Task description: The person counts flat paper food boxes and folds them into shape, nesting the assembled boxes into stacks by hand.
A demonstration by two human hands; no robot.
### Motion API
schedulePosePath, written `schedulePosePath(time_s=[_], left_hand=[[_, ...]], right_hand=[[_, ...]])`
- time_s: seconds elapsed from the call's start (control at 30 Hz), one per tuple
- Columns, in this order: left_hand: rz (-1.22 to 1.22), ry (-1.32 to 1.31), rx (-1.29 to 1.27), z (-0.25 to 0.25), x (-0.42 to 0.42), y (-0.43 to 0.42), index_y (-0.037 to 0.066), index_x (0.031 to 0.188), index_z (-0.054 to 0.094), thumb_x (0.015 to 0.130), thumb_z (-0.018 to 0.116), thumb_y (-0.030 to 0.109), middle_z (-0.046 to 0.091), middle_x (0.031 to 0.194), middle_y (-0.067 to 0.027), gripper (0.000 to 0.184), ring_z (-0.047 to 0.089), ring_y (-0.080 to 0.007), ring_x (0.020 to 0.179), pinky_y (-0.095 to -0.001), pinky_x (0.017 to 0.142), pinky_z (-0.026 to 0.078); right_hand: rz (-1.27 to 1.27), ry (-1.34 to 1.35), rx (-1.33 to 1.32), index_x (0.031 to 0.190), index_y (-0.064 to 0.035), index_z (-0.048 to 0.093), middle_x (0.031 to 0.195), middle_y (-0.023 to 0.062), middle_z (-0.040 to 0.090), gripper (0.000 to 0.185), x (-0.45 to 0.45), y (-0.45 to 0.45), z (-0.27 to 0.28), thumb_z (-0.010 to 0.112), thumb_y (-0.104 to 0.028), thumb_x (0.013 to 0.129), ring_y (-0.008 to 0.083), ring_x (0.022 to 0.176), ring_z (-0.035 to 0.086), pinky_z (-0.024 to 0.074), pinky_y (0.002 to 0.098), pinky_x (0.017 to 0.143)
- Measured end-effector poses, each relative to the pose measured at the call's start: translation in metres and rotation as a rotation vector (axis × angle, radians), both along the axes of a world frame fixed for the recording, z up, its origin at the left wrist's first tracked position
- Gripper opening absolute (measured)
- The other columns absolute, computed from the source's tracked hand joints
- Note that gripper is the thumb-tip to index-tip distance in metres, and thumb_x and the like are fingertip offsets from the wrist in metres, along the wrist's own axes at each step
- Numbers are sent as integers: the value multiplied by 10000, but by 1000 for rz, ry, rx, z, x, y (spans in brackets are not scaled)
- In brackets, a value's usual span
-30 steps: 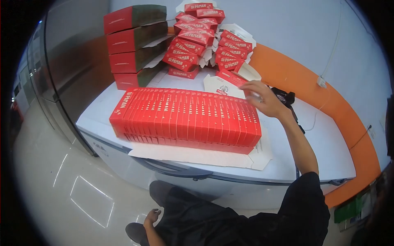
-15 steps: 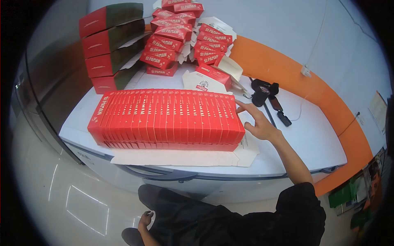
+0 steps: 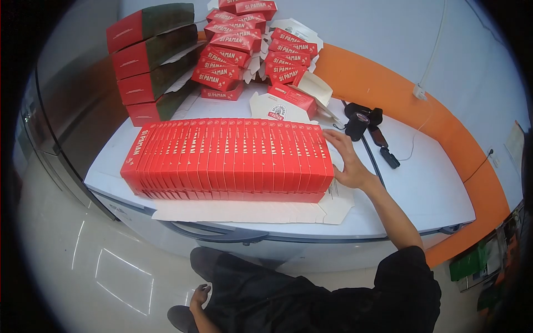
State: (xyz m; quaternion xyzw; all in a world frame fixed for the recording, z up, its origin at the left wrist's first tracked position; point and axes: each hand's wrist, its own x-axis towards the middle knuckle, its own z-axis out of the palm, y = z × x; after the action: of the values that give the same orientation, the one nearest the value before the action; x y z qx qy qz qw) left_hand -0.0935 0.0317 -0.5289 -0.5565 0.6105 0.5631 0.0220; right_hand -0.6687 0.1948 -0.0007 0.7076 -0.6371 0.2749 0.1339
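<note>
the right hand (image 3: 348, 161) is at the right end of a long row of red cartons (image 3: 227, 158), thumb and fingers spread apart, fingertips against the last carton. the left hand (image 3: 200, 296) hangs low beside the dark trousers, fingers curled; there's something pale by its fingers, but i can't tell whether it's pinching it.

the row sits near the front edge of the white chest lid (image 3: 422, 183), with a pale card sheet (image 3: 239, 211) sticking out from under it. behind the row, a loose red carton (image 3: 297, 99) has its pale flap up, and a printed card panel (image 3: 272, 111) lies just beside it. further back, a heap of red cartons (image 3: 233, 41) leans in untidy layers with a shorter pile (image 3: 288, 55) on its right, pale flaps poking out of both. off to the left, four big red-and-dark blocks (image 3: 133, 61) are stacked one on another. to the right lie a black pouch (image 3: 358, 123) and straps.

the cartons in the row stand packed face to face, narrow and bright red, edges fairly even, pale lettering across them; the leftmost reads "si paman".

what's inside any of them i can't see. the heap's top is cut off by the frame, and the row hides most of the card beneath.
</note>
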Motion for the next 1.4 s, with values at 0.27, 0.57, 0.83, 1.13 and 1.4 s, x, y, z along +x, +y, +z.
schedulePosePath(time_s=[0.27, 0.57, 0.83, 1.13, 1.4], left_hand=[[10, -6, 10, 4, 2, 4, -26, 1408, 571, 993, 630, 386, 655, 1340, -276, 588, 629, -368, 1274, -418, 1075, 480], [-7, -12, 18, -18, 8, 0, -20, 1422, 554, 1004, 625, 390, 660, 1340, -262, 590, 623, -365, 1285, -421, 1082, 473], [4, 18, 7, -12, 10, 1, -22, 1423, 554, 1008, 621, 383, 662, 1334, -268, 584, 631, -362, 1271, -415, 1078, 476], [-1, 18, -42, 7, 4, 5, -26, 1424, 555, 1003, 626, 390, 667, 1319, -275, 596, 635, -370, 1263, -422, 1076, 477], [21, 35, -47, 12, 4, 4, -23, 1429, 552, 985, 643, 383, 650, 1350, -276, 608, 613, -369, 1297, -420, 1085, 471]], right_hand=[[84, -216, -141, 1621, -95, 229, 1563, 204, 377, 957, -10, -4, -15, 585, 34, 742, 393, 1452, 351, 291, 488, 1227], [68, -326, -11, 1595, -123, 361, 1407, 144, 566, 912, -2, 5, -16, 573, 63, 729, 364, 1346, 437, 321, 503, 1193], [55, -94, -26, 1289, -134, 699, 1507, 75, 541, 658, 8, -3, -6, 511, 67, 692, 375, 1390, 390, 312, 503, 1200], [102, -146, 179, 1204, -100, 726, 1301, 67, 669, 558, -9, -20, 25, 459, 41, 735, 303, 1337, 442, 338, 463, 1166], [111, -57, 263, 1181, -75, 753, 1332, 91, 639, 516, 16, -33, 45, 513, 52, 742, 302, 1379, 422, 291, 487, 1214]])
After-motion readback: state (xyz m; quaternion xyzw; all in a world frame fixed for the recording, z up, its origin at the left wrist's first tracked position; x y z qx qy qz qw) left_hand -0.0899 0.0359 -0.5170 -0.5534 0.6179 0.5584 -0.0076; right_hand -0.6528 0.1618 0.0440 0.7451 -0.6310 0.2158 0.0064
